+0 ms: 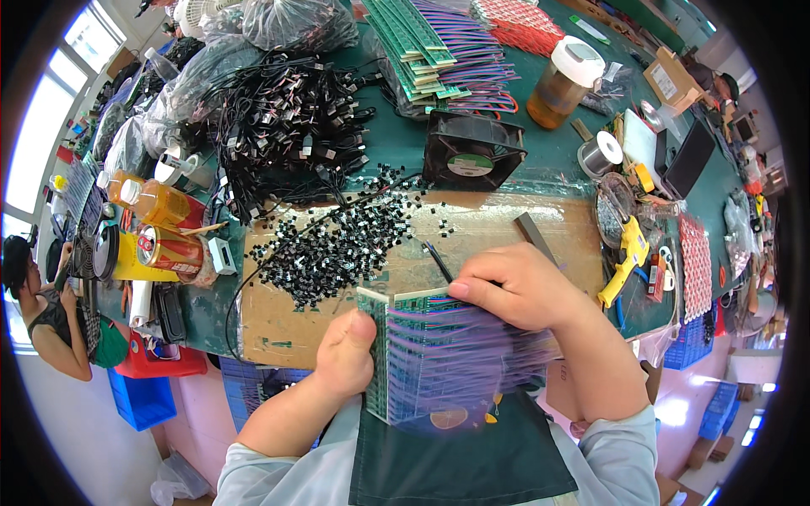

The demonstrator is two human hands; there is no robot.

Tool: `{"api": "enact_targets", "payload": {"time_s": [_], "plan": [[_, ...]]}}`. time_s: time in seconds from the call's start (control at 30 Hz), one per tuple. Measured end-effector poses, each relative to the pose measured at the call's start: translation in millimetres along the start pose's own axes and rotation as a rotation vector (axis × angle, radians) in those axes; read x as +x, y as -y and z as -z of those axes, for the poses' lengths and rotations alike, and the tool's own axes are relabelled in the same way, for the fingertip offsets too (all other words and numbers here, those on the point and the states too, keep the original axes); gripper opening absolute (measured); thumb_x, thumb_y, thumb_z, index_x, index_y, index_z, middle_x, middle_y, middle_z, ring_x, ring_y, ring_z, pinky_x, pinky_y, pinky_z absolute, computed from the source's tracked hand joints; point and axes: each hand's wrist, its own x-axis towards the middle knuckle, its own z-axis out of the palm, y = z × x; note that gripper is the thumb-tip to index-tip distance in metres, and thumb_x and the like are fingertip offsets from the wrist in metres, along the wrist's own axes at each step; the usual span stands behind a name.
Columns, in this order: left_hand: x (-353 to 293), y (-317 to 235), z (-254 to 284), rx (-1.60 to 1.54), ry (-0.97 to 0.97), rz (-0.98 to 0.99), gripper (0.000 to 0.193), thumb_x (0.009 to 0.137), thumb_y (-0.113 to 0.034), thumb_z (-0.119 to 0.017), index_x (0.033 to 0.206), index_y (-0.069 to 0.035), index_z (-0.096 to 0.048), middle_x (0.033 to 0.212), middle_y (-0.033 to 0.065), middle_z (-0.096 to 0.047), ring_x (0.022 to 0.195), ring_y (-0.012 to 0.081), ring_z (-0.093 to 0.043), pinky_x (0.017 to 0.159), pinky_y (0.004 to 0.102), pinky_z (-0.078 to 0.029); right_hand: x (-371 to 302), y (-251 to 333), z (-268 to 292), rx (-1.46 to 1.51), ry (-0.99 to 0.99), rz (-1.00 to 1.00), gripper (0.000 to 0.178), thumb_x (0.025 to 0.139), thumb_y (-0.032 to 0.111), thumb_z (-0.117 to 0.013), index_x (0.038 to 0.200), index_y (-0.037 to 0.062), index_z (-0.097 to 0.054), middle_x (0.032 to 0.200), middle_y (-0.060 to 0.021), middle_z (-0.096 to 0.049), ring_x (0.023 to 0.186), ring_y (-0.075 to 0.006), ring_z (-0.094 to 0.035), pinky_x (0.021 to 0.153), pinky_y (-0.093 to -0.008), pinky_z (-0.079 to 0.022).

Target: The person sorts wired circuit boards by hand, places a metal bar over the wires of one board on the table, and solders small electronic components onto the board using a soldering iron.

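In front of my apron, a stack of green circuit board panels [378, 350] stands tilted, with many purple and dark wires [456, 358] running off to the right. My left hand [346, 352] is closed on the left edge of the panels, thumb up. My right hand [521, 288] has its thumb at the top right edge of the panels, its fingers curled behind and partly hidden. Just past that thumb, a dark slim stick-like tool [437, 263] points away; whether the hand touches it I cannot tell. The wires are slightly blurred.
Small black components [329, 253] lie heaped on a cardboard sheet [557, 215]. Beyond are a black fan [472, 152], a bundle of black cables [287, 126], more wired boards [413, 51] and a jar [564, 80]. A yellow glue gun [626, 257] lies right, a drink can [169, 250] left.
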Motion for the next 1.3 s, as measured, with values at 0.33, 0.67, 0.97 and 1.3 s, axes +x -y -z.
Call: {"api": "enact_targets", "payload": {"time_s": [0.33,0.67,0.97,1.3], "plan": [[25,-40,44,0.245,-0.470,-0.055,0.046,0.104,-0.040,-0.044,0.108,0.001,-0.063,0.097,0.0091,-0.068,0.086,0.0158,-0.064,0.078,0.0313,-0.052,-24,15,62,0.041,-0.273,-0.260,0.031,0.094,0.027,-0.062,0.082,-0.0013,-0.065,0.067,-0.0067,-0.058,0.064,-0.0140,-0.055,0.060,-0.0319,-0.044],[28,-2,-20,0.226,0.000,0.064,0.040,0.104,-0.032,-0.047,0.120,0.003,-0.058,0.109,0.0074,-0.065,0.099,0.0113,-0.059,0.088,0.0283,-0.048,2,20,6,-0.454,-0.168,-0.097,0.032,0.092,0.037,-0.059,0.078,0.0096,-0.065,0.075,-0.0113,-0.066,0.072,-0.0327,-0.064,0.063,-0.0446,-0.050],[25,5,-26,0.208,-0.055,0.012,0.038,0.104,-0.027,-0.046,0.122,0.004,-0.057,0.112,0.0083,-0.065,0.099,0.0126,-0.061,0.087,0.0283,-0.049,-2,10,1,-0.244,-0.252,-0.071,0.030,0.091,0.037,-0.062,0.080,0.0091,-0.064,0.076,-0.0096,-0.066,0.072,-0.0323,-0.065,0.062,-0.0433,-0.049],[24,-5,3,0.122,0.050,-0.041,0.053,0.099,-0.043,-0.052,0.120,0.006,-0.056,0.112,0.0122,-0.066,0.101,0.0189,-0.063,0.090,0.0337,-0.049,-19,-21,18,0.295,-0.145,-0.268,0.030,0.093,0.034,-0.064,0.084,0.0056,-0.064,0.073,-0.0040,-0.061,0.070,-0.0124,-0.057,0.065,-0.0296,-0.046]]}}
